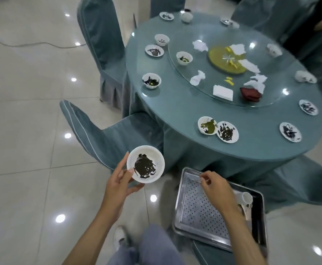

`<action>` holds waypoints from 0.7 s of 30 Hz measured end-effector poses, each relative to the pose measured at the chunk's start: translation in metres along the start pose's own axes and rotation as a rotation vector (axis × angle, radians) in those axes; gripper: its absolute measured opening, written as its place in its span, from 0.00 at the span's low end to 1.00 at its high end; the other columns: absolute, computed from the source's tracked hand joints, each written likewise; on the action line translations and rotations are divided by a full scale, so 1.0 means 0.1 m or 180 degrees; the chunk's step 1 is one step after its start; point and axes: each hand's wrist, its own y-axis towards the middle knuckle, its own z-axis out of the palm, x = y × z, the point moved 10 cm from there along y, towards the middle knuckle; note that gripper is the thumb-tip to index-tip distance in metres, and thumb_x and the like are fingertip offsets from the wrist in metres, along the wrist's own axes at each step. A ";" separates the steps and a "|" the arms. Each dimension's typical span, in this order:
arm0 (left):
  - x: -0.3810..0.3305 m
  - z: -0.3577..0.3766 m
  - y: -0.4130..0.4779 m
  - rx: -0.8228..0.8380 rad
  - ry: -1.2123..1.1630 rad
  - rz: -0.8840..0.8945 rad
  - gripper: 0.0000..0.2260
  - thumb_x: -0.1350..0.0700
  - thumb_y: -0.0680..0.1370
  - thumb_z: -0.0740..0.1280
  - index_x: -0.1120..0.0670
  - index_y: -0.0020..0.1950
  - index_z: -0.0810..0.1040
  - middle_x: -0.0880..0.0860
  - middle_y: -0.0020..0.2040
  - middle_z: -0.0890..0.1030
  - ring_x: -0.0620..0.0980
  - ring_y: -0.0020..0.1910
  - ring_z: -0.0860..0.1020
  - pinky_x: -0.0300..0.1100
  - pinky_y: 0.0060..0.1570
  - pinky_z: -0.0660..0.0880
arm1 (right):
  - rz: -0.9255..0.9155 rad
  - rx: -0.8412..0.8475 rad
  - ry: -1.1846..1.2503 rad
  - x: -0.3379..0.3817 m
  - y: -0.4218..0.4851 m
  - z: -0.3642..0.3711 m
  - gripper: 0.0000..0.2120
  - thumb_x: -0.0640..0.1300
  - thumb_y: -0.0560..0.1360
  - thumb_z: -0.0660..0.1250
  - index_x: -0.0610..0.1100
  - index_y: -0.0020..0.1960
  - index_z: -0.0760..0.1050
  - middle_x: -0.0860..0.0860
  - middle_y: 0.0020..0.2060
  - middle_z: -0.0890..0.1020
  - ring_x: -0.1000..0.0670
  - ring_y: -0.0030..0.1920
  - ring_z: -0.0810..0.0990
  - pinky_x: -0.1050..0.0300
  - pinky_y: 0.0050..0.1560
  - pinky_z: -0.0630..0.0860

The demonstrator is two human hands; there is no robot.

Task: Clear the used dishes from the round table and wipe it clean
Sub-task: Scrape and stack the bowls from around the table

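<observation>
My left hand (118, 186) holds a white bowl (145, 164) smeared with dark sauce, out over the floor to the left of the metal tray (179, 207). My right hand (217, 186) hovers over the tray's far left part, fingers drawn together, with nothing visible in them. A white cup (247, 197) lies on its side in the tray's right end. The round table (185, 104) in teal cloth carries several dirty bowls and plates along its rim, such as a bowl (207, 125) beside a plate (227, 131) at the near edge.
A glass turntable (204, 92) holds crumpled napkins (198, 77), a folded white napkin (223, 92), a dark red item (250, 94), yellow scraps and one bowl (184, 57). Covered chairs stand at the near left (106, 134) and far left (101, 35). The tray rests on a chair seat.
</observation>
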 end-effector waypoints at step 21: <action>-0.62 0.94 2.11 0.0215 0.0644 -0.0196 0.21 0.58 0.84 0.64 0.40 0.75 0.73 0.53 0.57 0.85 0.52 0.60 0.83 0.52 0.52 0.84 | 0.2114 -0.0186 0.1839 -1.22 2.32 0.24 0.12 0.52 0.84 0.61 0.46 0.52 0.79 0.49 0.46 0.84 0.47 0.48 0.83 0.48 0.50 0.81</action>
